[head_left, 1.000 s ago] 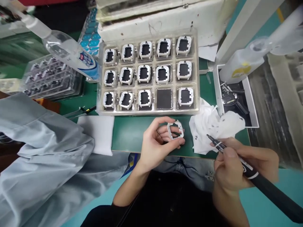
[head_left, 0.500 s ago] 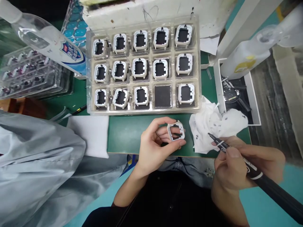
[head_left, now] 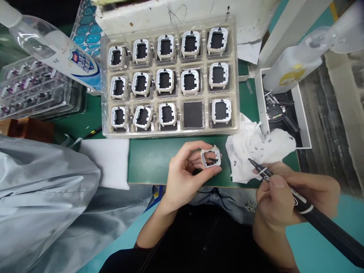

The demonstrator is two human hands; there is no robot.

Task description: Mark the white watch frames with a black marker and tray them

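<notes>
My left hand (head_left: 189,174) grips a white watch case frame (head_left: 203,162) by its edges, thumb below and index finger above, over the green table's front edge. Through its square opening my other fingers show. Held in my right hand (head_left: 284,197) is a black marker pen (head_left: 303,206), its dark tip pointing up and left, apart from the frame. Under the tip lies a crumpled white cloth (head_left: 244,148) with dark ink spots. Beyond my hands, a clear plastic tray (head_left: 170,133) carries rows of similar frames, and one front-row compartment (head_left: 193,114) has no frame in it.
A white folded pad (head_left: 113,163) lies left of my left hand, beside a person's grey sleeve (head_left: 42,197). Bottles stand at left (head_left: 68,57) and right (head_left: 295,70). A white box (head_left: 305,129) holds dark parts. Stacked trays (head_left: 36,87) sit far left.
The view has shifted slightly, so the tray appears a little further left. In my left hand the frame looks slightly turned. Both hands keep their holds.
</notes>
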